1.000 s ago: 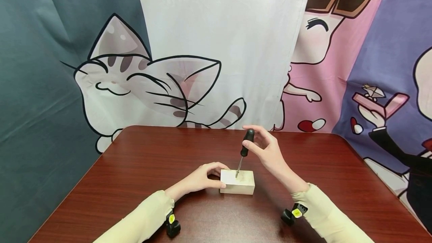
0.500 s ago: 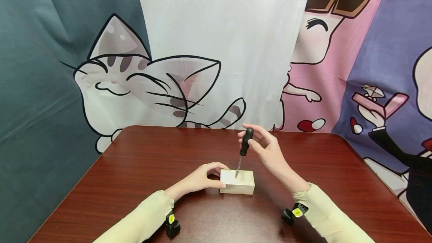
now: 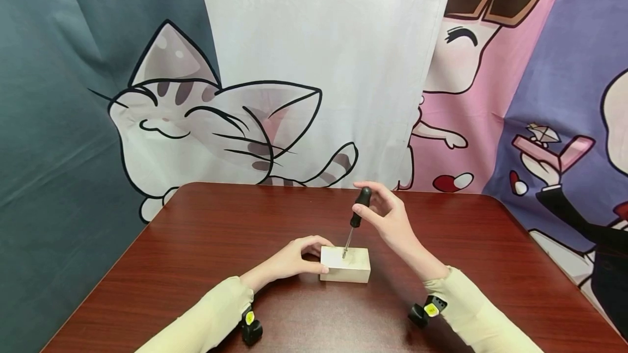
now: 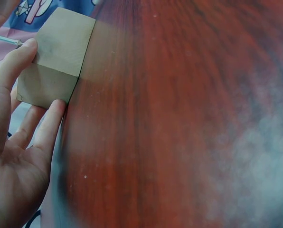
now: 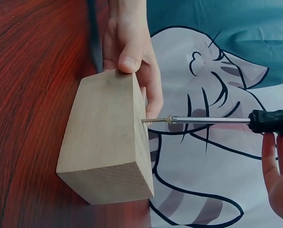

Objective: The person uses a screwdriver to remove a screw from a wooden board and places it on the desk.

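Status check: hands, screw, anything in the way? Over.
Left hand grips wooden block. Right hand holds screwdriver, tip at screw. Screw stands out from wooden block, not flush. Nothing seen blocking screwdriver.

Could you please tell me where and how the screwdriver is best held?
Probably by its thick black handle, from the right, where the right hand holds it: the handle stands above the block, leaning slightly right, while the thin shaft ends at the screw.
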`<state>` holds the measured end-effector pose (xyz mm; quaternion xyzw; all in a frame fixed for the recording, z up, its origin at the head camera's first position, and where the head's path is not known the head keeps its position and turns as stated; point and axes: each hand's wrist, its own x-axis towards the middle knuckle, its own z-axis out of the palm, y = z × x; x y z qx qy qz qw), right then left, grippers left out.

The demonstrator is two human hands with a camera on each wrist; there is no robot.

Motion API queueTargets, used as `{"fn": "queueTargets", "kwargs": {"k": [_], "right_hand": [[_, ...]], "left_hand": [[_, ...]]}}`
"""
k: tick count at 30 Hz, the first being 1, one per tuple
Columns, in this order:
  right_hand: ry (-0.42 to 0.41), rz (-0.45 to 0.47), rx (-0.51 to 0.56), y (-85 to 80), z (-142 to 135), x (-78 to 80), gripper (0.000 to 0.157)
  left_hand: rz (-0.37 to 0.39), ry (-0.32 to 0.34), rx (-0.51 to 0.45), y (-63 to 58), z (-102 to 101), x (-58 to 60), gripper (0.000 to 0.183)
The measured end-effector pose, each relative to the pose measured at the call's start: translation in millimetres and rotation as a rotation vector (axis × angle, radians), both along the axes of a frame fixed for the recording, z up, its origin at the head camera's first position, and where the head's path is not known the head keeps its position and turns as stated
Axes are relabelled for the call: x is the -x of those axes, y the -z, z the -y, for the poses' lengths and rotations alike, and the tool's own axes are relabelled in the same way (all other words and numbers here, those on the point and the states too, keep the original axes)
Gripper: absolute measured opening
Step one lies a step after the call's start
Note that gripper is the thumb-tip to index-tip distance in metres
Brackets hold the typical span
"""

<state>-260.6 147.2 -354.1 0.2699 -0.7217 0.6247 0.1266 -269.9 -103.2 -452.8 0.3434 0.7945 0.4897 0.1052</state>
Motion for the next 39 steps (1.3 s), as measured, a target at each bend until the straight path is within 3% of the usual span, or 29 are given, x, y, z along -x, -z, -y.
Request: {"fn": "queueTargets", "kwargs": {"k": [8, 15, 22, 32, 39], "right_hand": [[0.022, -0.022, -0.067, 1.1, -3.3, 0.9, 0.049], [-0.105, -0.04, 0.021, -1.5, -1.4, 3.2, 0.044], [-0.002, -0.041, -0.008, -1.2, 1.1, 4.1, 0.042], [0.044, -0.028, -0.01, -0.7, -1.8, 4.6, 0.046], [-0.016, -0.026, 0.015, -0.7, -2.5, 2.8, 0.039]], "left_hand": [[-0.007, 0.001, 0.013, 1.4, 0.6, 1.6, 0.043], [-0.013, 0.0, 0.008, -0.5, 1.3, 1.8, 0.044], [0.007, -0.009, 0.008, -1.8, 0.7, 2.0, 0.045], [0.012, -0.004, -0.007, -1.7, -0.4, 2.2, 0.046], [0.009, 0.001, 0.008, -0.7, -0.2, 0.8, 0.044]]}}
